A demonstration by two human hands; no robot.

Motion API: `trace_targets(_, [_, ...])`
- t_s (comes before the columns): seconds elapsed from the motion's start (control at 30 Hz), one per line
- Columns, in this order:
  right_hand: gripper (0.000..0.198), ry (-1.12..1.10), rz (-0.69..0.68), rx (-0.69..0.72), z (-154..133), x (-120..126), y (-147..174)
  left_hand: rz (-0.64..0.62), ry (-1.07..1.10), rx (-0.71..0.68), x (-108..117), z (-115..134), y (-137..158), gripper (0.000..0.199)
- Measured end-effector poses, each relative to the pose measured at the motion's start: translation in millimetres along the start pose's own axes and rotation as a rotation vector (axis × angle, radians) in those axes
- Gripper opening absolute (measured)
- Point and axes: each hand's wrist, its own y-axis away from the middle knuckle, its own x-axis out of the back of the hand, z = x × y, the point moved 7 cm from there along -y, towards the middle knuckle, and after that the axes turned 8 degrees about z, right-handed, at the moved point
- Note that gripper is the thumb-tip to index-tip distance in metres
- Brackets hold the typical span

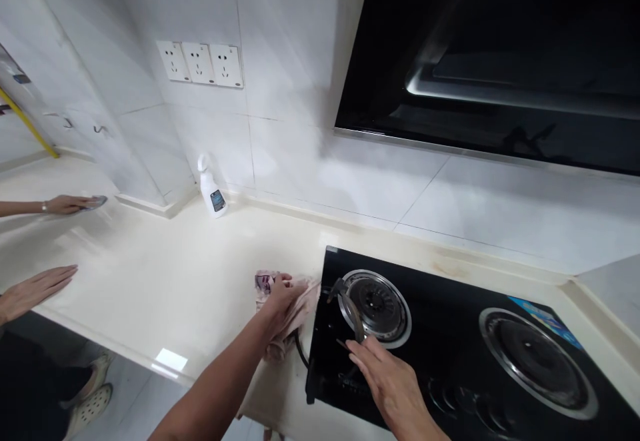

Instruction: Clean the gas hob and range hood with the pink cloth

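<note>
Pink cloth [300, 304] lies on the tabletop [175, 281] by the stove [440, 334], gathered under the curled left hand [283, 298], presumably for purchase; the right hand [385, 374], nearly closed, grips a trivet [357, 321], likely steadying it.

Range hood [500, 54] gets chopped by the top and right edges, and the stove [445, 324] is cut off bottom right. Label [217, 200] on the spray bottle [209, 184]? Too tiny to read.
</note>
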Motion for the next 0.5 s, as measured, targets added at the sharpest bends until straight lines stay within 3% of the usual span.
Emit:
trace_targets(0.17, [0.039, 0.118, -0.038, 0.187, -21, 5, -11, -0.023, -0.244, 0.131, -1, -3, -17, 0.035])
trace_targets(0.27, [0.032, 0.103, 0.009, 0.201, -26, 7, -15, 0.009, -0.398, 0.17, 3, -3, -25, 0.033])
trace_targets(0.37, [0.026, 0.052, 0.146, 0.092, -17, 10, -9, 0.043, -0.497, 0.159, 8, -2, -29, 0.035])
trace_targets(0.5, [0.042, 0.017, 0.246, -0.227, 14, -1, 9, 0.08, -0.56, 0.095, 16, -3, -27, 0.034])
